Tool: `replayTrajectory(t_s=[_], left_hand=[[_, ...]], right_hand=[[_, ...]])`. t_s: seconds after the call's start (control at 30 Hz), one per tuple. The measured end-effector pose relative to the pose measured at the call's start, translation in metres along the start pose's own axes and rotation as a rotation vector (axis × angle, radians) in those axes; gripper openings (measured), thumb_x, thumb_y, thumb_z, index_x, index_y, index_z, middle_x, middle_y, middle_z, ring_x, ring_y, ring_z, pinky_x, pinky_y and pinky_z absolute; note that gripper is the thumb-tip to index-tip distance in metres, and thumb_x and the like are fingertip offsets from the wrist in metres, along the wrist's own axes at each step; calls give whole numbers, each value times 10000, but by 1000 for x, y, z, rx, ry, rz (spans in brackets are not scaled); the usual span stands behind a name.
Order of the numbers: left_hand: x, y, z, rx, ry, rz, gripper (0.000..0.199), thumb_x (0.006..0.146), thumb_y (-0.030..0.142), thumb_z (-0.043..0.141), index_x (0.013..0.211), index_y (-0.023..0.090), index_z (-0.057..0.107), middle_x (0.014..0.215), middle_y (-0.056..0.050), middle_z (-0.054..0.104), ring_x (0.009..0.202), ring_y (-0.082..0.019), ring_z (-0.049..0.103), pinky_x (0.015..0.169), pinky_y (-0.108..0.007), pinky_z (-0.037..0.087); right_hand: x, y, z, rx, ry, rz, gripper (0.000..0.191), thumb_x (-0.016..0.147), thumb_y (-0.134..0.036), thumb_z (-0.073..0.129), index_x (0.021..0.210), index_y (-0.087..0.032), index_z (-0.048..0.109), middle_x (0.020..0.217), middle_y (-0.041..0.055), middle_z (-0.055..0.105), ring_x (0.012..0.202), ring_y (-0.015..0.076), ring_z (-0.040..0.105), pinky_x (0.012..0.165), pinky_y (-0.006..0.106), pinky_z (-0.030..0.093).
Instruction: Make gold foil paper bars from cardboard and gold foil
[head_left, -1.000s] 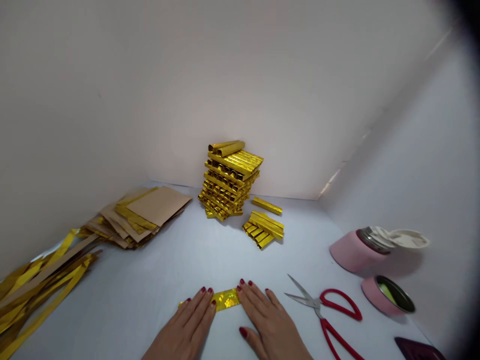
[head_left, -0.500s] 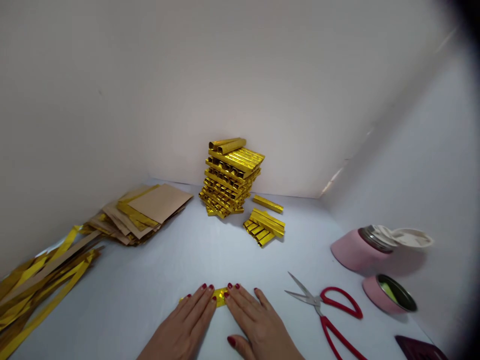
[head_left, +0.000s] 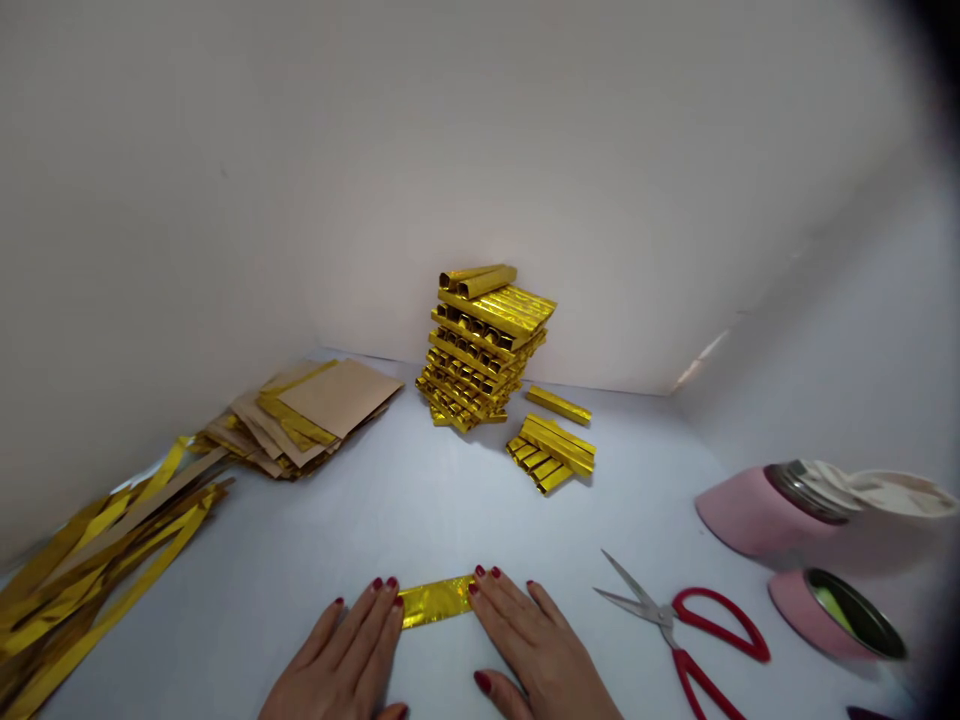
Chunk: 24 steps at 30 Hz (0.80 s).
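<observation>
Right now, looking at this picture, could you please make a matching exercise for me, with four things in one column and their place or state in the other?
Things:
1. Foil strip
2. Scissors
3. Folded foil stack
4. Brown paper sheets

Places or states:
A. Tall layered pile near the back wall
B. Lying open, red handles, right of the hands
C. Flat between the left hand and right hand
D. Loose heap on the left

Pairs: 1-C, 2-B, 3-A, 4-D

Bright, even light washes the white wall, glinting off the gold foil strip and casting only soft shadows, while the view darkens and bends toward the right edge.
</observation>
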<state>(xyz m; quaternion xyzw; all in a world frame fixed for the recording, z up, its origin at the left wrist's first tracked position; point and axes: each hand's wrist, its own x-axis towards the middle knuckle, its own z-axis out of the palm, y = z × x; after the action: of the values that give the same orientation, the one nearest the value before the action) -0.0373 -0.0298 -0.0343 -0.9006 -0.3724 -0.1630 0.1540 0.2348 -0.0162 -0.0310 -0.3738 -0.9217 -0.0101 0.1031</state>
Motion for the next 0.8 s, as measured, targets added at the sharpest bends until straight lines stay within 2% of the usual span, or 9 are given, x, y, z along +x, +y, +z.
replayTrajectory(t_s=[0.13, 0.23, 0.53, 0.67, 0.8], left_hand=[[-2, -6, -5, -67, -73, 1, 573, 975, 444, 380, 1462, 166, 265, 1268, -93, 599, 1101, -222, 605, 889, -297, 447], [-3, -7, -10, -131, -109, -37, 582, 948, 432, 456, 1454, 198, 287, 1311, -83, 564, 1158, -223, 565, 941, -297, 426], [-7, -4, -19, -211, -185, -88, 610, 914, 395, 520, 1453, 239, 280, 1405, -77, 452, 1245, -249, 480, 971, -363, 423], [0, -2, -23, -169, -264, -78, 551, 889, 359, 560, 1402, 264, 384, 1410, -87, 436, 1231, -293, 491, 916, -421, 471], [12, 6, -24, -118, -293, -100, 523, 838, 445, 612, 1296, 206, 533, 1302, -153, 552, 1143, -341, 564, 877, -453, 490]], right_hand=[[-3, 2, -2, 31, 40, 49, 576, 830, -195, 551, 1384, -145, 399, 1382, 99, 466, 1227, 238, 501, 931, 402, 500], [-5, 5, -3, 22, 71, 106, 540, 841, -154, 528, 1371, -168, 426, 1365, 91, 492, 1209, 232, 520, 937, 388, 497], [-2, 2, -12, -54, -28, 94, 484, 860, -154, 486, 1343, -152, 461, 1358, 109, 483, 1200, 265, 524, 887, 473, 518], [-1, -2, -14, -94, -44, 59, 547, 833, -285, 583, 1359, -211, 452, 1379, 149, 450, 1205, 325, 506, 851, 532, 518], [7, -14, -16, -149, -12, 0, 682, 767, -563, 614, 1343, -222, 486, 1282, 255, 523, 1129, 431, 534, 761, 602, 522]])
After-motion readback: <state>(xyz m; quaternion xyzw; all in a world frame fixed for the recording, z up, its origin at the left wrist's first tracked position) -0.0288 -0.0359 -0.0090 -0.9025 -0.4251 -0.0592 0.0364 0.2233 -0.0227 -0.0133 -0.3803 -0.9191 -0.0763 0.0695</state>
